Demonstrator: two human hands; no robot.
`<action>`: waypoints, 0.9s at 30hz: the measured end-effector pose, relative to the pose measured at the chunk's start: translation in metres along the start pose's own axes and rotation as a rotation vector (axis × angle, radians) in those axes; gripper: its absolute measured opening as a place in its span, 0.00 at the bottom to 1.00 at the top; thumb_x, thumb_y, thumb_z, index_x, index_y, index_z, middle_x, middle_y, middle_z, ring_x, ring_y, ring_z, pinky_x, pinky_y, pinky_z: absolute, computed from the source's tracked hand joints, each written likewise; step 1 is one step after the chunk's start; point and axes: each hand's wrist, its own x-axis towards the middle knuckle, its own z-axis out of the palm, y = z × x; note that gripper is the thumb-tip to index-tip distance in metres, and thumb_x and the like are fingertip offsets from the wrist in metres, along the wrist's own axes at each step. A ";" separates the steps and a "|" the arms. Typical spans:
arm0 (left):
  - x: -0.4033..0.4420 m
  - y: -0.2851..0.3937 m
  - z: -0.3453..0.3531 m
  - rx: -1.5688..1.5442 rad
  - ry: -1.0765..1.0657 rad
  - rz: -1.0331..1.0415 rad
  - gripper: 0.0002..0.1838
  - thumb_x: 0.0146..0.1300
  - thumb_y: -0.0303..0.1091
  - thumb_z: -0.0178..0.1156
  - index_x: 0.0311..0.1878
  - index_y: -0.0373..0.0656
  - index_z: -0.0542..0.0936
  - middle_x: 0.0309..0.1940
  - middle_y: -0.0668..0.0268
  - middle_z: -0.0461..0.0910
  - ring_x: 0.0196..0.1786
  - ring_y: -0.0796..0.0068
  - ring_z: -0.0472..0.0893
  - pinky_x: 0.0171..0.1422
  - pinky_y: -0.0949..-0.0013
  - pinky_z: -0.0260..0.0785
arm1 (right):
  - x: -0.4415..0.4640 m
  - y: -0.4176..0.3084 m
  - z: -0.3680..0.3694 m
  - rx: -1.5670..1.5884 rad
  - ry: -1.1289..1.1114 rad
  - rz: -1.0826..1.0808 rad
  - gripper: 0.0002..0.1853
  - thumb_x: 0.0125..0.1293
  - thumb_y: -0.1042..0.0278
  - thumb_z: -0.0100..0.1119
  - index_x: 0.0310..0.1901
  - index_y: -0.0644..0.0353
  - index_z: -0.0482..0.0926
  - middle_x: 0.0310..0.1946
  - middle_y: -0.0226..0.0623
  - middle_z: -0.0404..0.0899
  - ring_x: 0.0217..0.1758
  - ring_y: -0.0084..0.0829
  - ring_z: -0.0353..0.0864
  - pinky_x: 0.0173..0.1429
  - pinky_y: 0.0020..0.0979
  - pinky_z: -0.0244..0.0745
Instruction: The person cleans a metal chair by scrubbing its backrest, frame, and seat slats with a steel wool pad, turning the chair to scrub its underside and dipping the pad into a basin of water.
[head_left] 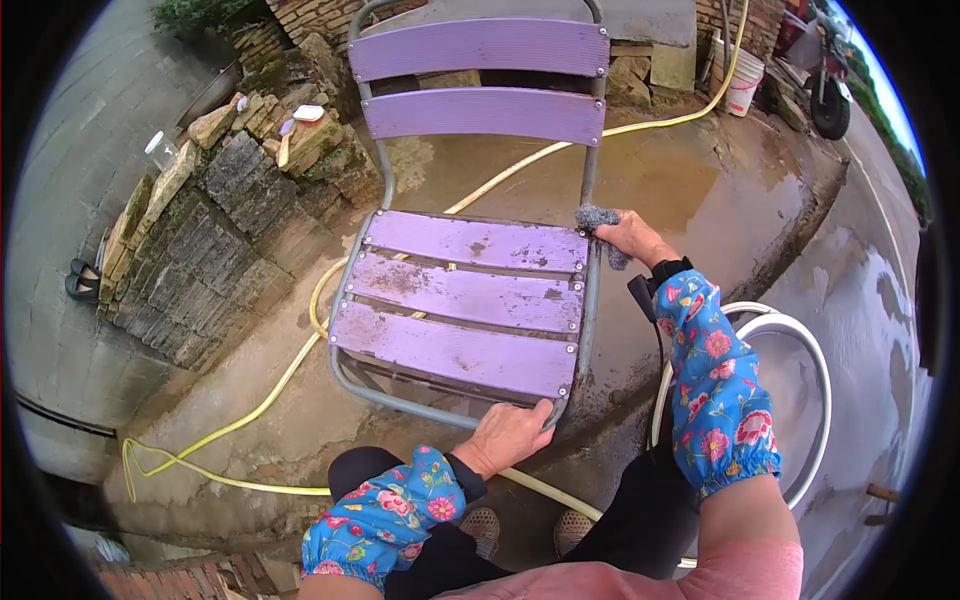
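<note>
A purple slatted chair (455,358) with a grey metal frame stands in front of me, its seat paint worn and dirty in patches. My left hand (505,438) grips the seat's front right corner, thumb on top and fingers curled below the edge. At the back right corner of the seat, my right hand (632,237) is closed around a grey fuzzy scrubbing cloth (597,216) pressed to the frame tube. Part of the cloth hangs below my fingers. Flowered blue sleeve covers are on both my forearms.
A yellow hose (268,392) loops over the wet ground under the chair. To my right lies a large white basin (826,400). Stacked stone blocks (215,240) stand at left, with a brush (284,150) on top. A white bucket (743,88) is at the back right.
</note>
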 end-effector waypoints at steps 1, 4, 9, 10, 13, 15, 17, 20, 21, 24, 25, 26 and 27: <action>-0.002 -0.001 0.000 0.002 -0.003 0.016 0.16 0.58 0.41 0.64 0.36 0.41 0.71 0.14 0.56 0.75 0.22 0.50 0.79 0.28 0.53 0.72 | -0.006 0.000 -0.003 -0.003 -0.002 0.006 0.17 0.59 0.59 0.61 0.46 0.61 0.83 0.22 0.32 0.78 0.20 0.24 0.73 0.25 0.31 0.70; 0.002 -0.005 -0.001 -0.006 0.004 0.068 0.16 0.57 0.41 0.65 0.37 0.41 0.71 0.15 0.56 0.76 0.22 0.50 0.79 0.28 0.53 0.72 | -0.002 0.006 -0.009 -0.022 0.001 0.012 0.16 0.59 0.59 0.62 0.44 0.62 0.83 0.23 0.32 0.78 0.20 0.25 0.73 0.25 0.31 0.71; 0.009 -0.003 -0.005 -0.044 -0.076 0.027 0.18 0.61 0.47 0.63 0.39 0.40 0.73 0.20 0.55 0.78 0.28 0.50 0.80 0.33 0.52 0.70 | 0.024 -0.001 -0.012 -0.098 0.102 0.049 0.17 0.56 0.60 0.62 0.40 0.66 0.83 0.24 0.37 0.81 0.24 0.29 0.80 0.25 0.32 0.74; 0.009 -0.004 -0.010 -0.036 -0.087 0.015 0.18 0.61 0.47 0.63 0.39 0.40 0.73 0.20 0.55 0.78 0.28 0.50 0.80 0.33 0.52 0.70 | 0.034 -0.001 -0.010 -0.033 0.197 -0.013 0.17 0.55 0.60 0.63 0.40 0.66 0.83 0.24 0.38 0.81 0.25 0.30 0.81 0.25 0.33 0.75; 0.011 -0.004 -0.020 -0.205 0.161 0.044 0.14 0.63 0.41 0.61 0.45 0.41 0.78 0.33 0.61 0.81 0.39 0.59 0.79 0.48 0.61 0.64 | 0.064 -0.003 0.009 0.327 0.453 -0.263 0.21 0.54 0.61 0.63 0.48 0.65 0.78 0.27 0.39 0.81 0.23 0.29 0.80 0.21 0.32 0.73; -0.002 -0.008 -0.036 -0.073 0.542 -0.201 0.10 0.61 0.33 0.63 0.43 0.41 0.77 0.36 0.61 0.79 0.42 0.60 0.77 0.49 0.62 0.62 | 0.073 -0.003 0.005 0.290 0.379 -0.207 0.22 0.54 0.62 0.64 0.50 0.64 0.77 0.27 0.38 0.81 0.23 0.28 0.80 0.21 0.32 0.73; -0.030 -0.026 -0.057 -0.222 0.834 -0.568 0.14 0.63 0.29 0.59 0.51 0.39 0.73 0.45 0.58 0.72 0.46 0.62 0.72 0.55 0.61 0.62 | 0.089 0.005 0.002 0.255 0.301 -0.164 0.23 0.54 0.63 0.64 0.51 0.62 0.76 0.28 0.38 0.81 0.23 0.27 0.79 0.21 0.32 0.72; -0.075 -0.071 -0.065 -0.448 1.175 -1.018 0.25 0.67 0.41 0.58 0.60 0.40 0.62 0.53 0.54 0.65 0.53 0.58 0.70 0.59 0.55 0.64 | 0.082 -0.005 -0.001 0.151 0.276 -0.098 0.20 0.53 0.66 0.66 0.48 0.62 0.77 0.28 0.38 0.81 0.24 0.27 0.80 0.24 0.31 0.75; -0.082 -0.080 -0.068 -0.956 1.099 -1.263 0.28 0.68 0.46 0.57 0.61 0.40 0.60 0.53 0.53 0.65 0.56 0.53 0.70 0.60 0.50 0.64 | 0.075 -0.011 0.000 0.167 0.289 -0.088 0.20 0.53 0.67 0.66 0.48 0.64 0.77 0.28 0.38 0.81 0.25 0.27 0.80 0.26 0.31 0.76; -0.062 -0.109 -0.053 -1.714 1.081 -1.188 0.30 0.68 0.60 0.51 0.54 0.42 0.59 0.47 0.53 0.67 0.46 0.48 0.76 0.51 0.43 0.69 | 0.081 -0.018 0.001 0.192 0.301 -0.054 0.20 0.52 0.70 0.68 0.47 0.68 0.78 0.30 0.39 0.82 0.29 0.28 0.81 0.33 0.31 0.77; -0.062 -0.124 -0.052 -1.688 1.132 -1.302 0.25 0.69 0.58 0.50 0.49 0.44 0.60 0.40 0.58 0.67 0.39 0.55 0.74 0.44 0.48 0.68 | 0.081 -0.016 0.002 0.260 0.271 -0.088 0.19 0.52 0.69 0.68 0.45 0.68 0.79 0.30 0.38 0.82 0.29 0.28 0.81 0.32 0.31 0.77; -0.065 -0.137 -0.049 -1.666 1.191 -1.415 0.22 0.69 0.56 0.49 0.43 0.46 0.61 0.33 0.62 0.67 0.31 0.62 0.72 0.38 0.53 0.67 | 0.082 -0.015 0.001 0.322 0.236 -0.128 0.18 0.52 0.69 0.68 0.44 0.68 0.80 0.30 0.38 0.82 0.29 0.27 0.81 0.32 0.31 0.76; -0.064 -0.138 -0.049 -1.712 1.227 -1.362 0.19 0.69 0.54 0.48 0.38 0.48 0.61 0.28 0.65 0.64 0.27 0.66 0.67 0.34 0.57 0.63 | 0.084 -0.012 -0.002 0.305 0.240 -0.286 0.15 0.52 0.68 0.68 0.41 0.66 0.81 0.29 0.36 0.81 0.27 0.26 0.79 0.30 0.31 0.75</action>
